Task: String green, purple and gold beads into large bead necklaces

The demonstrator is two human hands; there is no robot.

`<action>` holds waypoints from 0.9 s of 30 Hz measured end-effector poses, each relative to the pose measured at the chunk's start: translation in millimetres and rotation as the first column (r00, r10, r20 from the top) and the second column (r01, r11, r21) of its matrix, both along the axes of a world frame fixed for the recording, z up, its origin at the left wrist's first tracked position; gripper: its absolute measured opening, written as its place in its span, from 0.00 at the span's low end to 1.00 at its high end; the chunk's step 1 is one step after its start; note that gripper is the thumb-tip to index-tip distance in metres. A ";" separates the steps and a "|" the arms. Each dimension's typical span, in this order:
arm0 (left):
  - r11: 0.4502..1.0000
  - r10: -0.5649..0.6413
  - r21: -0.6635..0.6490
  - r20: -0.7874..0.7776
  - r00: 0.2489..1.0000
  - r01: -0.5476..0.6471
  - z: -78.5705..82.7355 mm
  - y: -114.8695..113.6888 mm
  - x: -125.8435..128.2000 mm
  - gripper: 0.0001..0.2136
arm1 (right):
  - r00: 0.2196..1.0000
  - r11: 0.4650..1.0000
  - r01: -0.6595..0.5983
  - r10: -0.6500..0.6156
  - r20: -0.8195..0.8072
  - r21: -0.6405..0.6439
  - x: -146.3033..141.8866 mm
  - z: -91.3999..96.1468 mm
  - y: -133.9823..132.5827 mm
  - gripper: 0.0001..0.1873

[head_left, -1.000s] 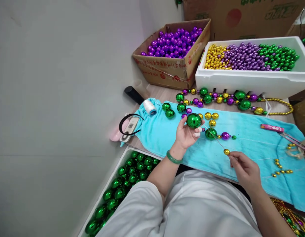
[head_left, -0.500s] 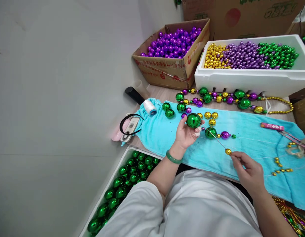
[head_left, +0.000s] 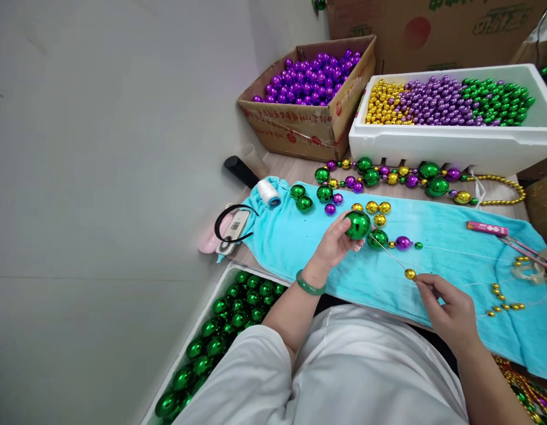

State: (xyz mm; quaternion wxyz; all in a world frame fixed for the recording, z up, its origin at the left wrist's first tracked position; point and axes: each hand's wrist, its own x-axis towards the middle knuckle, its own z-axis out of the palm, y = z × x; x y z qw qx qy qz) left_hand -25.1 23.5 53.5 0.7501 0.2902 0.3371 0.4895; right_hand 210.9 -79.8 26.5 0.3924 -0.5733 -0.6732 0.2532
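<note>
My left hand [head_left: 337,243] is closed around a large shiny green bead [head_left: 357,225], held above the turquoise towel [head_left: 295,245]. My right hand [head_left: 448,308] pinches the near end of what looks like a thin straight needle [head_left: 392,255]. A gold bead [head_left: 410,274] is on it, right at my fingertips. The needle's far end points at the green bead's right side; whether it has entered the bead I cannot tell. Just behind on the towel lies a strung row with another large green bead [head_left: 378,239], a purple bead [head_left: 403,243] and a small green bead [head_left: 419,245].
Loose gold beads [head_left: 372,207] and green beads [head_left: 304,203] lie on the towel, with a thread spool [head_left: 268,192] to the left and pink-handled scissors [head_left: 532,252] to the right. Behind stand a cardboard box [head_left: 295,127] and a white foam box [head_left: 445,144] of beads.
My left hand has moved right and slightly down with the large green bead, closer to the needle. My right hand and the gold bead have barely shifted.
</note>
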 end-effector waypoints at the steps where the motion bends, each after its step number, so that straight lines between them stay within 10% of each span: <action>1: 1.000 -0.020 0.020 -0.025 0.999 0.020 0.1 -1.8 1.9 0.27 | 1.000 1.000 -0.007 0.007 -0.001 0.005 -0.6 -0.5 0.8 0.08; 27: 0.938 -0.192 0.262 -0.145 0.971 0.225 0.4 -8.9 12.3 0.32 | 0.961 0.984 -0.086 0.040 -0.273 -0.159 10.1 -24.6 9.1 0.07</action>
